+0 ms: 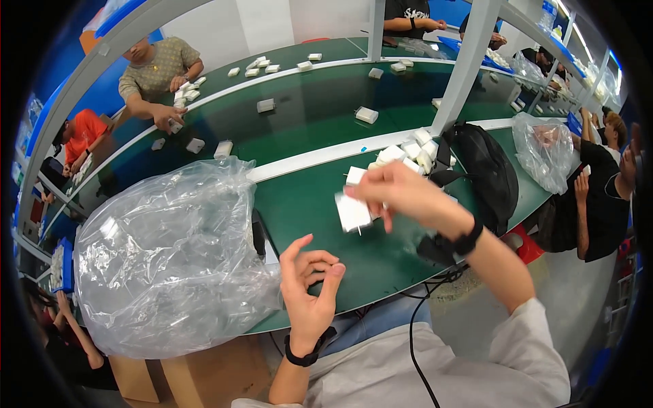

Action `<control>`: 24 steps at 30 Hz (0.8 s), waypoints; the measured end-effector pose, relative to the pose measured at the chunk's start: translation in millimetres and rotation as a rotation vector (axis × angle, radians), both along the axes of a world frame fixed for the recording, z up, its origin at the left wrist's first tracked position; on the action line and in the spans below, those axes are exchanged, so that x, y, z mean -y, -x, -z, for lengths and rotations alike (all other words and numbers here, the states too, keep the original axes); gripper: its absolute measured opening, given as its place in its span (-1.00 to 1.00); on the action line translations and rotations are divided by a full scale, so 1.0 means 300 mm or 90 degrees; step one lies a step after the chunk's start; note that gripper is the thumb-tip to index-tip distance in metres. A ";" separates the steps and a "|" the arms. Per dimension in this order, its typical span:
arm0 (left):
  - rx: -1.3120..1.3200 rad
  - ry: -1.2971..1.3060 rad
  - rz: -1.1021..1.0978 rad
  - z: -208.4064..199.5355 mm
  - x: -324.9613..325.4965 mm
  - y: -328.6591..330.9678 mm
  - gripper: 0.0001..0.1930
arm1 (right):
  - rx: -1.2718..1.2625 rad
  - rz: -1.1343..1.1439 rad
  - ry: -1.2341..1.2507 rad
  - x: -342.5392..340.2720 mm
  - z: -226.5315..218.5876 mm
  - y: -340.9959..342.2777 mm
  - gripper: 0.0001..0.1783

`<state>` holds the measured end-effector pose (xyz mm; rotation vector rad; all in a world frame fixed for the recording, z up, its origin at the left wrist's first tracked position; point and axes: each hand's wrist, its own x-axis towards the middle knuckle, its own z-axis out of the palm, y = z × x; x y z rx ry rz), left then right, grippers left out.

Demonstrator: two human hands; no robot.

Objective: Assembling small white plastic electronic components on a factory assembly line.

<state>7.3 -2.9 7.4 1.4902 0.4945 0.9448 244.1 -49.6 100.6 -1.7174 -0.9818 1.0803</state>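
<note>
My right hand (398, 194) pinches a white, boxy plug adapter (354, 213) with thin metal prongs, held above the green work table (309, 204). Just beyond it lies a pile of similar white plug adapters (411, 151), partly hidden by my fingers. My left hand (311, 289) hovers over the near table edge, palm up and fingers loosely curled apart, with nothing in it. Beside that hand, a large clear plastic bag (170, 258) spreads over the left of the table. A dark flat object (259, 234) shows partly at its edge.
A black bag (484, 177) lies right of the pile. Past a pale rail (326, 155), a dark green conveyor belt (306, 115) carries scattered adapters. Across it, a person (160, 75) handles some. A grey post (469, 68) rises at right. Cardboard boxes (204, 374) stand below; a black cable (412, 333) hangs down.
</note>
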 end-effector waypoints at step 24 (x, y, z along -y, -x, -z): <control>-0.490 -0.419 -0.146 -0.322 -0.082 0.442 -0.90 | 0.771 -0.076 -0.233 -0.056 0.117 -0.139 -0.67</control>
